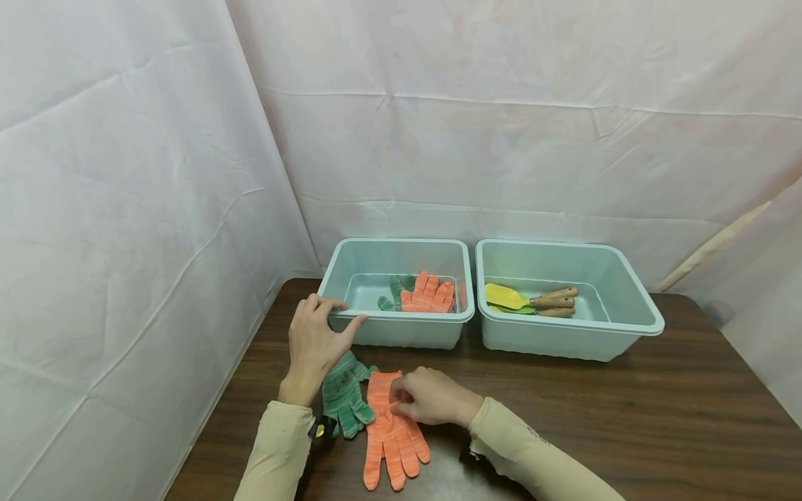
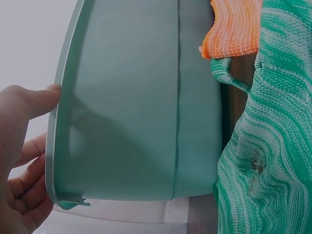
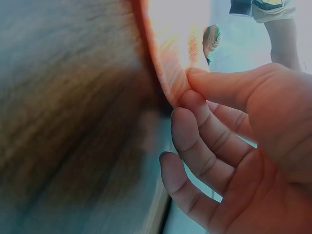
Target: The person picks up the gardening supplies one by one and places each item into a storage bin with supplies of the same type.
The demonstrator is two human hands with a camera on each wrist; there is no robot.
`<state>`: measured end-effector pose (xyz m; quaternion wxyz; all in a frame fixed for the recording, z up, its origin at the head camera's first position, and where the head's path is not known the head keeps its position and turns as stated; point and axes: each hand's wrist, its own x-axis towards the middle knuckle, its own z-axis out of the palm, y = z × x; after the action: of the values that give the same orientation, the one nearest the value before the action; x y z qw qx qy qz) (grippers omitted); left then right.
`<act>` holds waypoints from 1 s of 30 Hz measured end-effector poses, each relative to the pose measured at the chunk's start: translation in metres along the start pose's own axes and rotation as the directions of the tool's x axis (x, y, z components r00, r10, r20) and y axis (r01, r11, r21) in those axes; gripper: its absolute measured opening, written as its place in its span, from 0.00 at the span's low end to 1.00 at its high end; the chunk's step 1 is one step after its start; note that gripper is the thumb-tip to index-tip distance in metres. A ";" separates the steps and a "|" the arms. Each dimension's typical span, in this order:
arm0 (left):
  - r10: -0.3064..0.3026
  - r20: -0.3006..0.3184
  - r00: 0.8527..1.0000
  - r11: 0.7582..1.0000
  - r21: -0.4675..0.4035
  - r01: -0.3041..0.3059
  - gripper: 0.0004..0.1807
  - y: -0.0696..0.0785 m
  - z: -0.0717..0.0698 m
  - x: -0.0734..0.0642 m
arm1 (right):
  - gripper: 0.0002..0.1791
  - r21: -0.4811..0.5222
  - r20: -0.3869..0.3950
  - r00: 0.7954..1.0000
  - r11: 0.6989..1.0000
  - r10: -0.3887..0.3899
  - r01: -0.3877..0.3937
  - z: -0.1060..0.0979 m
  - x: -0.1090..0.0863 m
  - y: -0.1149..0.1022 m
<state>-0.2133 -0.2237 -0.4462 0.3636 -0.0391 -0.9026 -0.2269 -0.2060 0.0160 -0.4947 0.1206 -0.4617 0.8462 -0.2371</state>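
left bin point(image 1: 407, 332) is held at its rim by left hand point(image 1: 315, 344) | orange glove point(image 1: 391, 442) is pinched by right hand point(image 1: 436, 396) | this glove is laid on table point(image 1: 626, 403), beside green glove point(image 1: 343, 393)

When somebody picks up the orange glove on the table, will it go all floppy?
Probably floppy: the orange glove looks knitted. Likely light too, since it seems thin. It lies spread out, so it probably won't roll if pushed.
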 end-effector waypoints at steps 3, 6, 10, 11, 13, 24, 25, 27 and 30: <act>0.000 0.001 1.000 1.000 -0.001 0.000 0.23 0.001 0.000 0.000 | 0.05 0.001 -0.001 1.000 1.000 0.006 -0.006 -0.002 -0.001 -0.001; -0.003 0.004 1.000 1.000 0.000 0.003 0.23 0.001 0.000 0.000 | 0.05 0.005 -0.005 1.000 1.000 0.010 -0.010 -0.005 -0.002 -0.002; -0.005 0.005 1.000 1.000 -0.001 0.005 0.23 0.001 0.000 0.000 | 0.05 0.002 -0.024 1.000 1.000 -0.002 0.002 -0.007 -0.002 -0.003; -0.006 0.005 1.000 1.000 0.000 0.006 0.23 0.000 0.000 0.000 | 0.05 -0.003 -0.029 1.000 1.000 -0.007 0.007 -0.008 -0.002 -0.003; -0.005 0.003 1.000 1.000 0.000 0.005 0.22 0.000 0.000 0.000 | 0.05 -0.008 -0.041 0.999 1.000 -0.015 0.015 -0.008 -0.002 -0.002; 0.004 -0.007 1.000 1.000 0.006 -0.004 0.22 0.000 0.001 0.000 | 0.04 -0.026 -0.043 0.998 0.999 -0.037 0.036 -0.018 -0.002 -0.002; 0.005 -0.008 1.000 1.000 0.005 -0.005 0.22 0.000 0.001 0.000 | 0.04 -0.029 -0.047 0.998 0.999 -0.039 0.037 -0.019 -0.002 -0.002; 0.005 -0.007 1.000 1.000 0.005 -0.005 0.22 0.001 0.000 0.000 | 0.04 -0.024 -0.052 0.998 0.999 -0.039 0.038 -0.022 -0.002 -0.002; 0.003 -0.007 1.000 1.000 0.007 -0.003 0.22 0.001 -0.001 0.000 | 0.05 -0.024 -0.059 0.998 0.999 -0.035 0.034 -0.026 -0.002 -0.003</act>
<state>-0.2127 -0.2230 -0.4454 0.3672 -0.0384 -0.9021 -0.2235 -0.2138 0.0238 -0.4706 0.0859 -0.4702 0.8440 -0.2433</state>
